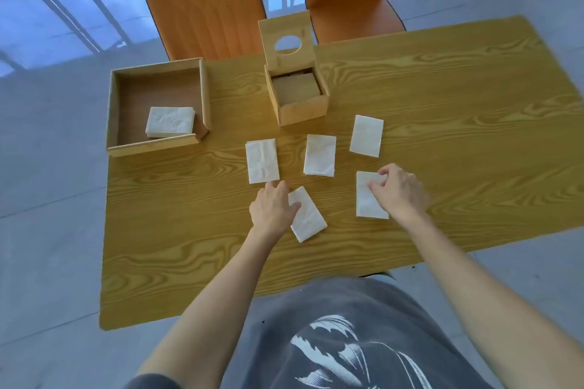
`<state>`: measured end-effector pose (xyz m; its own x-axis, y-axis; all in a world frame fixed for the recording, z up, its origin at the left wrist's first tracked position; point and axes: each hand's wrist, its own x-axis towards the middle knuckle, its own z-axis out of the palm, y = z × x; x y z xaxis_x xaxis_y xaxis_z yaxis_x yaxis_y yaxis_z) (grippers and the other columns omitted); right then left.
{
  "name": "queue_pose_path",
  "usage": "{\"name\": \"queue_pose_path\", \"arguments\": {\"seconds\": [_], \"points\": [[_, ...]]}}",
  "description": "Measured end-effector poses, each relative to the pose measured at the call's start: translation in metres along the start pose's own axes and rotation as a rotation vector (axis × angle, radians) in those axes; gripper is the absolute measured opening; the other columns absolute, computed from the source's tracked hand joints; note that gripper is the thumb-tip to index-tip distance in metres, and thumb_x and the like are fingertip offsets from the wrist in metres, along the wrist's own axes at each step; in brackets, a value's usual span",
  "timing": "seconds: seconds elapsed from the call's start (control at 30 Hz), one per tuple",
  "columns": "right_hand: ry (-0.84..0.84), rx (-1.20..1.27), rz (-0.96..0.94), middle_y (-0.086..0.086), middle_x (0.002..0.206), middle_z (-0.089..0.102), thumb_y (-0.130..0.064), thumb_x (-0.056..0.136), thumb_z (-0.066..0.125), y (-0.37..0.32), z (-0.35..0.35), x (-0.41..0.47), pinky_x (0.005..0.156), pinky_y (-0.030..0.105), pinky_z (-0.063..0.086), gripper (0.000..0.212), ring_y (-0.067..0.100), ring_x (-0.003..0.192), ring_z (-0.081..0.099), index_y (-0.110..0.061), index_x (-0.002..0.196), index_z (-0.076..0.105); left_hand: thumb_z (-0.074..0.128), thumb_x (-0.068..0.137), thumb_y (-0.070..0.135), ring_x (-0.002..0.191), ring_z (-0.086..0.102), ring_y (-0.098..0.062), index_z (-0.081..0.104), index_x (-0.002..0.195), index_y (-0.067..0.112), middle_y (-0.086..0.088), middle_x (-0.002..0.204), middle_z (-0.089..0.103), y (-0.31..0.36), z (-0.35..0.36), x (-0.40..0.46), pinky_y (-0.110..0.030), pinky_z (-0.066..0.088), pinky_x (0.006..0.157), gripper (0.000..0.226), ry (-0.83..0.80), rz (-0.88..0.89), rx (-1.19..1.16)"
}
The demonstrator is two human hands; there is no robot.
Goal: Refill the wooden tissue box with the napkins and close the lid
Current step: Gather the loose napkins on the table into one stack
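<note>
Wooden table (442, 98): both hands lie open on napkins, open tissue box (297, 98) beyond

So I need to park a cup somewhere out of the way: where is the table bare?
The table's right side, beyond the napkins, and its near strip before the person are bare. So is the gap between tray and tissue box. The middle is crowded: five napkins, with the left hand and right hand on two.
</note>
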<state>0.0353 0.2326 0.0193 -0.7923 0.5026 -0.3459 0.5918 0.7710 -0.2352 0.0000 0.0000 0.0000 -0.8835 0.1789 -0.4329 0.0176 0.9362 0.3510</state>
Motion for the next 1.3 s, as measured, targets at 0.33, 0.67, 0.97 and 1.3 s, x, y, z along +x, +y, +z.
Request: {"name": "queue_pose_path", "arguments": {"seconds": [0.33,0.67,0.97,1.3], "points": [[-0.040,0.079,0.285,0.017,0.127,0.054,-0.053,0.080,0.072,0.005,0.028,-0.008,0.080,0.040,0.050,0.068,0.035,0.110,0.059,-0.010,0.127,0.050,0.072,0.084,0.039,0.112,0.053,-0.028,0.060,0.113,0.018,-0.008,0.123,0.052,-0.001,0.010,0.002,-0.041,0.050,0.089,0.037,0.066,-0.154,-0.112],[-0.110,0.250,0.360,0.013,0.122,0.065,-0.046,0.072,0.083,0.007,0.030,-0.001,0.094,0.048,0.051,0.067,0.031,0.111,0.061,-0.010,0.123,0.058,0.070,0.082,0.016,0.095,0.064,-0.017,0.060,0.124,0.020,-0.002,0.111,0.069,-0.014,0.016,-0.008,-0.041,0.056,0.084,0.043,0.078,-0.188,-0.679],[0.010,0.628,0.194,0.002,0.106,0.069,-0.019,0.084,0.076,0.013,0.039,-0.015,0.062,0.023,0.048,0.040,0.016,0.085,0.064,-0.011,0.120,0.059,0.066,0.089,0.001,0.099,0.071,-0.024,0.061,0.120,0.016,-0.011,0.104,0.073,-0.030,0.035,-0.014,-0.039,0.059,0.087,0.035,0.010,-0.307,-1.294],[-0.490,0.943,-0.058,0.005,0.102,0.077,-0.017,0.086,0.075,-0.018,0.049,-0.029,0.082,0.034,0.060,0.022,0.020,0.094,0.073,-0.012,0.107,0.073,0.057,0.098,0.010,0.092,0.072,-0.025,0.059,0.122,0.019,-0.010,0.103,0.074,-0.030,0.039,-0.008,-0.039,0.061,0.081,0.026,0.018,-0.351,-1.393]]}}
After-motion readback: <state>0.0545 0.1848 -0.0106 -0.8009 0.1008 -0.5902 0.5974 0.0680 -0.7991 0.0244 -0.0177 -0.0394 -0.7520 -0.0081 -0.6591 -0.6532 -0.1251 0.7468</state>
